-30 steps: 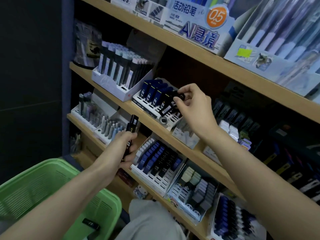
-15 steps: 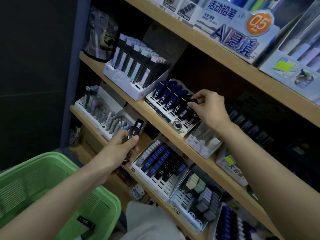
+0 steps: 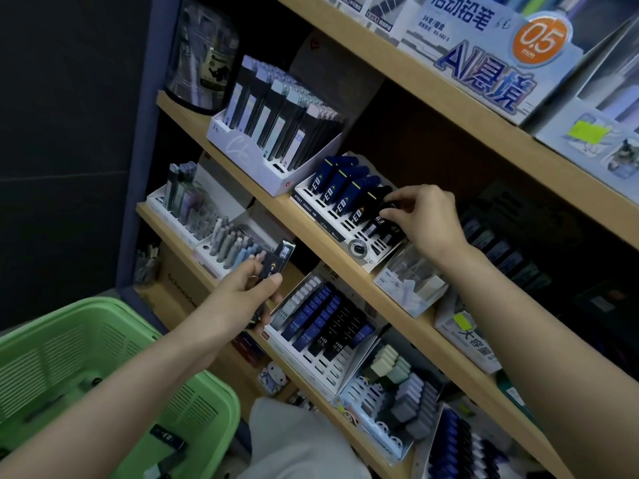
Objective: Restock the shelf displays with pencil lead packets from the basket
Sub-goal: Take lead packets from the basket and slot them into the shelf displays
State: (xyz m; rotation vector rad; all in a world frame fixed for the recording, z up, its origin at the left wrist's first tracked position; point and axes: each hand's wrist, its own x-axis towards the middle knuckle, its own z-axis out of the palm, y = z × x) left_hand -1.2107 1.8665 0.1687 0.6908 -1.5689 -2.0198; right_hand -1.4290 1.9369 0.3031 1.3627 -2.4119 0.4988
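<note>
The right hand (image 3: 428, 219) reaches to the white slotted display tray (image 3: 313, 198) on the middle wooden shelf (image 3: 349, 271), on the right side of the scene. Its thumb and fingertips are drawn close together, pinching the top of a black lead packet (image 3: 377, 223). That packet stands tilted in the tray at the right end of the row, just beside the blue lead packets (image 3: 340, 188) that fill the slots to its left. The left hand (image 3: 242, 295) is lower and nearer, in front of the shelf below. Its fingers and thumb are curled around a dark packet bundle (image 3: 280, 259), whose barcoded end sticks out past the fingertips toward the shelf; how many packets it holds cannot be told. The green basket (image 3: 103, 357) sits at the near left under the left forearm, and a loose packet (image 3: 167, 440) lies flat on its floor. Just right of the left hand, an HB lead display (image 3: 321, 319) leans on the lower shelf with blue and black packets in rows. On the middle shelf, left of the tray, stands a white box of tall packs (image 3: 276, 108). A mechanical pencil carton (image 3: 484, 57) marked 0.5 mm is on the top shelf, far right.
</note>
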